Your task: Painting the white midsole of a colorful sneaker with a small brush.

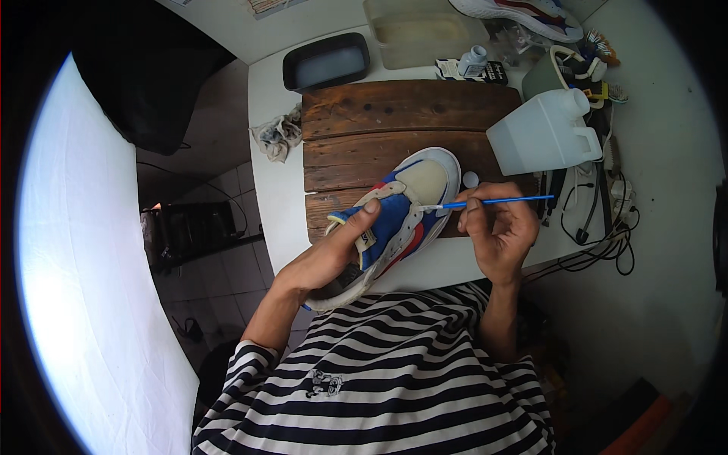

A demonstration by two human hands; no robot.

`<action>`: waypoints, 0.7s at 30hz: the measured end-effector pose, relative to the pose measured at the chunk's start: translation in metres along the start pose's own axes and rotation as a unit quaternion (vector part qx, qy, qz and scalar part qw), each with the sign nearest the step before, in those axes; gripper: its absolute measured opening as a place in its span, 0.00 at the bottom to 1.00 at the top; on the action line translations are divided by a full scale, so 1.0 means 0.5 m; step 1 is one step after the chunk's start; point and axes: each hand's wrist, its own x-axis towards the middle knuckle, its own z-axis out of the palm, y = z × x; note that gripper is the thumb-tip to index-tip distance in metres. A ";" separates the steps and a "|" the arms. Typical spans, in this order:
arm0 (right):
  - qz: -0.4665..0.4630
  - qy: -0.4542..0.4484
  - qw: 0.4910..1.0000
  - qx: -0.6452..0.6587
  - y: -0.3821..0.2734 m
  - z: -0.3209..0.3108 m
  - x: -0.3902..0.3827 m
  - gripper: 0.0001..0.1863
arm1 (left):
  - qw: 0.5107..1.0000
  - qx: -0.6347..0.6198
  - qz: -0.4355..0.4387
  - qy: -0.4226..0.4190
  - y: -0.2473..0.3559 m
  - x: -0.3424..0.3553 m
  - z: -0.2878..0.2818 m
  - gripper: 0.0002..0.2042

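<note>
A black tray (289, 70) sits far left on the white tabletop (274, 189), with a crumpled rag (279, 136) nearer. Right of the tray is a cloudy plastic tub (421, 58). A big white jug (537, 141) is on the right, with tangled cords (607, 249) nearer.

White light glows from the panel (68, 296) beyond the left edge of the table (274, 227) — its lower part burns out into blank glare. The tabletop is moderately lit, and the jug (531, 144) toward its right end looks pale and bright. Past the left edge the floor (241, 269) sinks into shadow; the cloth (163, 76) off the far left corner is nearly black. Shoe (390, 216) and brush (497, 202) look fairly sharp. Fisheye distortion bows the panel's outline — black vignetting swallows the corners of the view.
</note>
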 end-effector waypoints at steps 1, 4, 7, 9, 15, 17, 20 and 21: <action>0.000 0.000 1.000 0.000 -0.001 0.001 -0.001 0.03 | 1.000 0.000 0.000 0.000 0.000 -0.001 0.001 0.45; -0.018 -0.018 1.000 -0.014 -0.006 0.005 0.002 0.03 | 1.000 -0.004 -0.004 0.002 0.000 -0.001 0.001 0.44; 0.001 0.017 0.999 -0.033 -0.011 0.005 0.007 0.03 | 1.000 0.011 0.007 0.002 -0.001 0.002 0.000 0.44; -0.103 -0.019 0.982 -0.155 -0.013 -0.002 0.009 0.06 | 1.000 -0.006 0.020 0.006 0.001 0.001 0.004 0.44; -0.203 -0.066 0.955 -0.207 -0.040 0.017 -0.010 0.09 | 0.999 -0.023 0.024 0.012 -0.008 0.009 -0.001 0.45; -0.209 -0.069 0.953 -0.209 -0.052 0.022 -0.017 0.10 | 0.999 -0.025 0.022 0.012 -0.003 0.007 0.003 0.46; -0.224 -0.059 0.948 -0.219 -0.053 0.020 -0.019 0.10 | 0.999 -0.026 0.019 0.013 -0.003 0.007 0.003 0.46; -0.233 -0.046 0.945 -0.226 -0.052 0.019 -0.019 0.11 | 0.999 -0.024 0.017 0.014 -0.002 0.008 0.003 0.46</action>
